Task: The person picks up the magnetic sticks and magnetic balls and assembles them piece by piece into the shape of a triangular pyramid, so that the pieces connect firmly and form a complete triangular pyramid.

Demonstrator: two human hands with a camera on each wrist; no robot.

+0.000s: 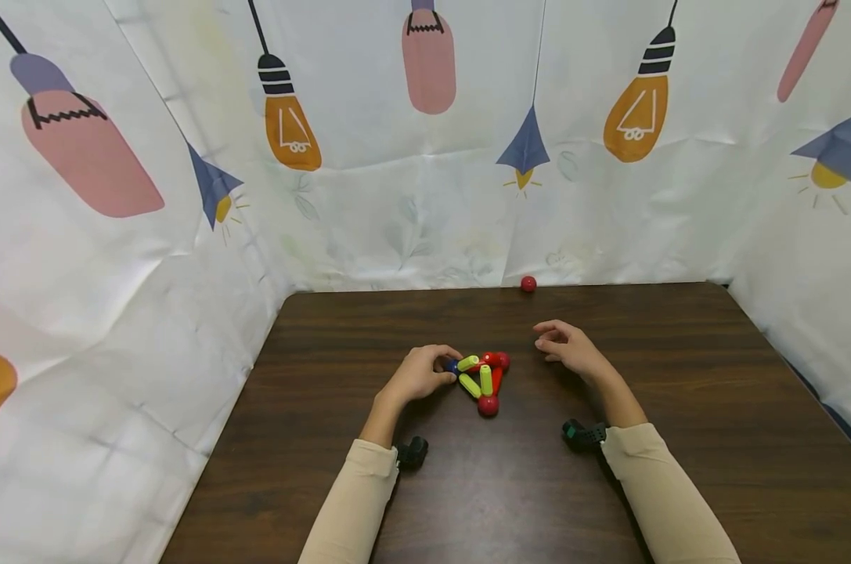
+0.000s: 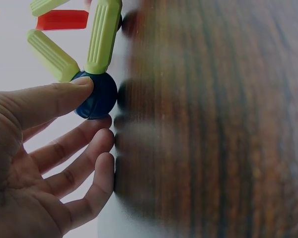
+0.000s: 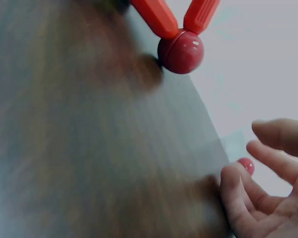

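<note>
A small frame of toy building rods and balls sits on the table, with lime-green rods (image 1: 485, 380), red rods (image 1: 497, 381), a blue ball (image 2: 97, 95) and two red balls at its corners. My left hand (image 1: 418, 373) pinches the blue ball at the left corner, thumb on top and a fingertip against its other side. Green rods (image 2: 103, 37) meet at that ball. Off to the right, my right hand (image 1: 569, 347) hovers with loosely bent fingers and holds nothing. One corner's red ball (image 3: 181, 51) joins two red rods in the right wrist view.
A loose red ball (image 1: 528, 283) lies at the table's far edge, against a white curtain (image 1: 369, 227) printed with lamps. The dark wooden table (image 1: 495, 501) spreads around both arms. A black camera (image 1: 583, 435) is strapped to the right wrist, another (image 1: 412, 453) to the left.
</note>
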